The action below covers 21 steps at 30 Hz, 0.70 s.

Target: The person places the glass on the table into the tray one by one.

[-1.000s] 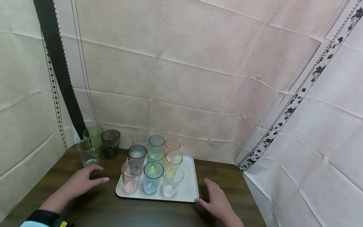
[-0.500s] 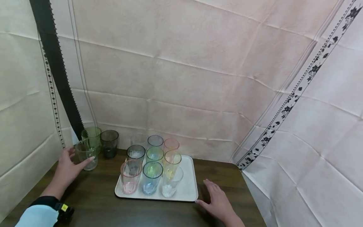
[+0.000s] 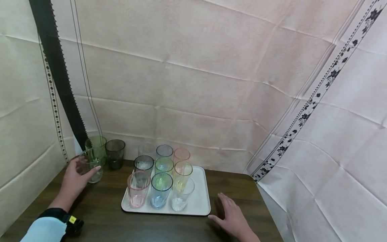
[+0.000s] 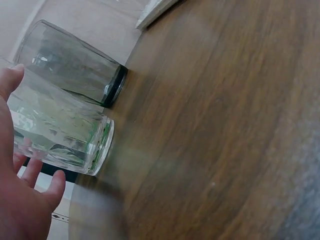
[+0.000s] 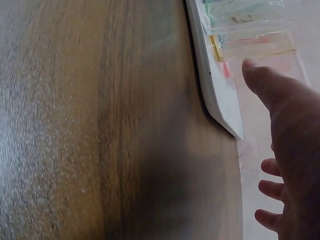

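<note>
At the table's left side my left hand (image 3: 72,181) holds a clear glass (image 3: 96,178), thumb on the near side and fingers round the far side. In the left wrist view this glass (image 4: 60,132) stands upright on the table, with two fingers spread off it. Right behind it are a green glass (image 3: 99,142) and a dark grey glass (image 3: 115,155). My right hand (image 3: 232,218) rests by the near right corner of a white tray (image 3: 199,193), fingers relaxed, holding nothing; whether its thumb touches the tray is unclear.
Several tinted glasses stand upright in rows on the tray, among them a pink one (image 3: 137,196), a blue one (image 3: 159,197) and a yellow-rimmed one (image 3: 183,174). A pale cloth (image 3: 193,84) hangs behind the brown wooden table (image 3: 145,228).
My left hand has moved left and away from me to the clear glass, and its fingers have closed round it. The right hand has stayed by the tray corner.
</note>
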Each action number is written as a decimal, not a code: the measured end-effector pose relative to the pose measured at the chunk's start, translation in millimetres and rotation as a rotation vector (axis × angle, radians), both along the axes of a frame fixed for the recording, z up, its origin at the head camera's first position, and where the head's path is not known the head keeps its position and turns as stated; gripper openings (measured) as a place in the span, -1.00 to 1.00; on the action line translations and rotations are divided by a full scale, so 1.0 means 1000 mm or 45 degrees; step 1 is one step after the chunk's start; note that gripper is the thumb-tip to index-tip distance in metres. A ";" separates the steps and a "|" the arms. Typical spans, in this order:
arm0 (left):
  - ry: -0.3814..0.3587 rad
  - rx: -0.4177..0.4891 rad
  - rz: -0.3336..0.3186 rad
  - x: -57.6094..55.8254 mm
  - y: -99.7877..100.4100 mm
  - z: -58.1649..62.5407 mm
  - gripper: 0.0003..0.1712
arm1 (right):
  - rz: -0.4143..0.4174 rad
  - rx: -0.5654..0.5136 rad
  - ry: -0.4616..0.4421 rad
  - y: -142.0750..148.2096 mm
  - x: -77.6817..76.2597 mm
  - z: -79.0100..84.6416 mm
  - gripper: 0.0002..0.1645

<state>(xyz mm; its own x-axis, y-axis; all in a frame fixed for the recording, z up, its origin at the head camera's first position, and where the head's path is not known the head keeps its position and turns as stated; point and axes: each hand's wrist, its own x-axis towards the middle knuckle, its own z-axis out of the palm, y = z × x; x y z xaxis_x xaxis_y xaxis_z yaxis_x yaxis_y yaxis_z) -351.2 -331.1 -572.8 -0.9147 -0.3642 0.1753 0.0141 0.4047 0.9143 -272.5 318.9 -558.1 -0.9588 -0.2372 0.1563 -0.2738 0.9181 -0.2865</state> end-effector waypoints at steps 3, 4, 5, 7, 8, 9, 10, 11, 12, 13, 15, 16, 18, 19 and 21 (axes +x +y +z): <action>0.000 0.008 -0.010 0.002 -0.001 0.001 0.22 | 0.001 -0.001 0.019 -0.001 0.000 -0.002 0.27; -0.002 0.008 -0.017 0.003 -0.001 0.001 0.22 | 0.000 -0.003 0.024 -0.001 0.000 -0.002 0.27; -0.003 0.006 -0.026 0.004 -0.002 0.001 0.22 | -0.002 -0.005 0.026 -0.001 0.000 -0.001 0.27; -0.002 0.003 -0.044 0.008 -0.002 0.002 0.23 | -0.003 -0.012 0.030 -0.002 0.000 -0.001 0.27; 0.002 -0.002 -0.056 0.011 -0.002 0.003 0.23 | -0.004 -0.016 0.030 -0.002 0.000 -0.001 0.27; 0.007 -0.010 -0.066 0.014 -0.003 0.005 0.22 | -0.005 -0.019 0.027 -0.001 0.000 -0.001 0.27; 0.015 -0.021 -0.077 0.017 -0.002 0.006 0.21 | -0.007 -0.027 0.024 -0.001 0.001 0.000 0.27; 0.025 -0.037 -0.089 0.021 -0.002 0.009 0.19 | -0.007 -0.038 0.022 -0.001 0.001 0.000 0.26; 0.036 -0.054 -0.100 0.026 -0.001 0.012 0.16 | -0.010 -0.057 0.021 -0.001 0.001 0.000 0.26; 0.044 -0.079 -0.111 0.031 0.000 0.016 0.14 | -0.014 -0.078 0.020 -0.001 0.002 0.001 0.24; 0.062 -0.130 -0.133 0.041 0.002 0.024 0.09 | -0.028 -0.129 0.019 0.000 0.002 0.003 0.22; 0.074 -0.151 -0.149 0.046 0.003 0.028 0.05 | -0.038 -0.164 0.017 -0.001 0.002 0.004 0.22; 0.107 -0.179 -0.187 0.056 0.004 0.038 -0.02 | -0.063 -0.235 0.013 -0.002 0.003 0.008 0.21; 0.126 -0.186 -0.212 0.060 0.005 0.044 -0.05 | -0.070 -0.275 0.008 -0.003 0.003 0.010 0.20; 0.182 -0.175 -0.286 0.069 0.006 0.053 -0.14 | -0.081 -0.365 0.005 -0.006 0.005 0.017 0.22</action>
<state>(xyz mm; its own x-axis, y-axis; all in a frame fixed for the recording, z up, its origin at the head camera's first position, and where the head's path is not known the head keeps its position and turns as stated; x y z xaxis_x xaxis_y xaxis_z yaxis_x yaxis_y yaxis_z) -282.0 -325.3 -519.6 -0.9323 -0.1192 0.3416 0.2419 0.4967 0.8336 -267.9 312.5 -540.9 -0.9695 -0.1224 0.2122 -0.2201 0.8152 -0.5357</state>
